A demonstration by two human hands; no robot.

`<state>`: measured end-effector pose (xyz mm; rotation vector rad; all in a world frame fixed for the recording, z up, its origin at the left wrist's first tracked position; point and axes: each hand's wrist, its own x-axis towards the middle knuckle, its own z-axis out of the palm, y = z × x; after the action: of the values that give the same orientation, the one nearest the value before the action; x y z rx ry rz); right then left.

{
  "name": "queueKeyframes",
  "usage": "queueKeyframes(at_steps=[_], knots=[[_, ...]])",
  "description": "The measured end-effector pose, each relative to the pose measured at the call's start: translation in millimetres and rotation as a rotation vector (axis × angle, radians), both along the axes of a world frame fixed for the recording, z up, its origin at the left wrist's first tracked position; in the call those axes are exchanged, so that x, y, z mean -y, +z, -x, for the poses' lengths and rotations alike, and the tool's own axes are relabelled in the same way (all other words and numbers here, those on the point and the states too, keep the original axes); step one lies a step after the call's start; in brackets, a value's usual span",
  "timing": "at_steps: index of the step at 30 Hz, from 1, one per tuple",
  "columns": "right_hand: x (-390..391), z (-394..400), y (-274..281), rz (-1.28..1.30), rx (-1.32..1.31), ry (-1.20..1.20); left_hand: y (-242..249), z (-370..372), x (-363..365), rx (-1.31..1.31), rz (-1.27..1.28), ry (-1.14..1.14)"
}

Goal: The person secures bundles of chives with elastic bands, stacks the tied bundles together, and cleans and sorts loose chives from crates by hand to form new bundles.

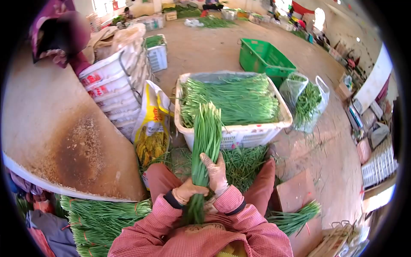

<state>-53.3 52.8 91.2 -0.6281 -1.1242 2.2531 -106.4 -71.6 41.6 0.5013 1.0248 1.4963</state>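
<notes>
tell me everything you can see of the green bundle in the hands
The green bundle of long, thin, fresh-looking stalks points toward the white basket, pale at its far end, darker at the near end. No tie shows on it. The left hand grips its lower part; the right hand touches its side, thumb on the stalks.

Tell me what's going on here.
A seated person holds a bunch of green stalks upright, pale ends up. The left hand grips it low down, and the right hand is against its side, thumb across the front. No band shows on it. Just ahead, a white basket is heaped with similar stalks. Bundles with red bands lie at lower left, and another bundle lies at lower right.
</notes>
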Motion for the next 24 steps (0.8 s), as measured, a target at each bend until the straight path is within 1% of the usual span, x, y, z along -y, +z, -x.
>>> queueKeyframes(at_steps=[1, 2, 3, 5, 7, 9, 10, 11, 13, 15, 17, 18, 19, 21, 22, 23, 24], knots=[[-8, -4, -3, 0.010, 0.006, -0.013, -4, 2, 4, 0.077, 0.096, -0.136], [-18, -5, -2, 0.041, 0.013, -0.089, 27, -5, 8, 0.139, 0.006, -0.137], [-27, -8, -2, 0.080, 0.021, -0.164, 21, 0, 21, 0.142, 0.040, -0.252], [-46, -19, 6, 0.016, 0.062, -0.111, 22, -3, 46, 0.195, 0.118, -0.371], [-59, -11, -25, 0.105, -0.054, -0.124, 33, -8, 64, 0.224, 0.170, -0.378], [-65, -13, -42, -0.089, 0.009, -0.082, 34, -13, 82, 0.259, 0.208, -0.378], [-64, -13, -51, -0.019, -0.009, -0.119, 33, -14, 90, 0.267, 0.208, -0.385], [-63, -13, -55, -0.026, 0.018, -0.152, 33, -14, 97, 0.275, 0.207, -0.392], [-77, -7, -99, -0.350, 0.033, -0.316, 31, -18, 107, 0.325, 0.227, -0.375], [-85, -25, -41, 0.054, 0.307, -0.425, 42, -23, 109, 0.209, 0.408, -0.370], [-127, -42, -81, 0.097, 0.217, -0.545, 49, -27, 113, 0.185, 0.396, -0.352], [-139, -58, -84, 0.004, 0.332, -0.359, 51, -27, 113, 0.159, 0.379, -0.333], [-152, -80, -97, -0.108, 0.463, 0.004, 51, -25, 111, 0.157, 0.379, -0.337], [-108, -95, -49, -0.034, 0.407, 0.217, 52, -21, 106, -0.291, 0.380, -0.264], [-87, -99, -44, 0.073, 0.323, 0.328, 57, -20, 103, -0.234, 0.401, -0.219], [-67, -102, -43, 0.181, 0.237, 0.439, 61, -19, 96, -0.234, 0.400, -0.218], [-45, -100, -49, 0.220, 0.111, 0.491, 64, -19, 89, -0.517, 0.316, -0.150]])
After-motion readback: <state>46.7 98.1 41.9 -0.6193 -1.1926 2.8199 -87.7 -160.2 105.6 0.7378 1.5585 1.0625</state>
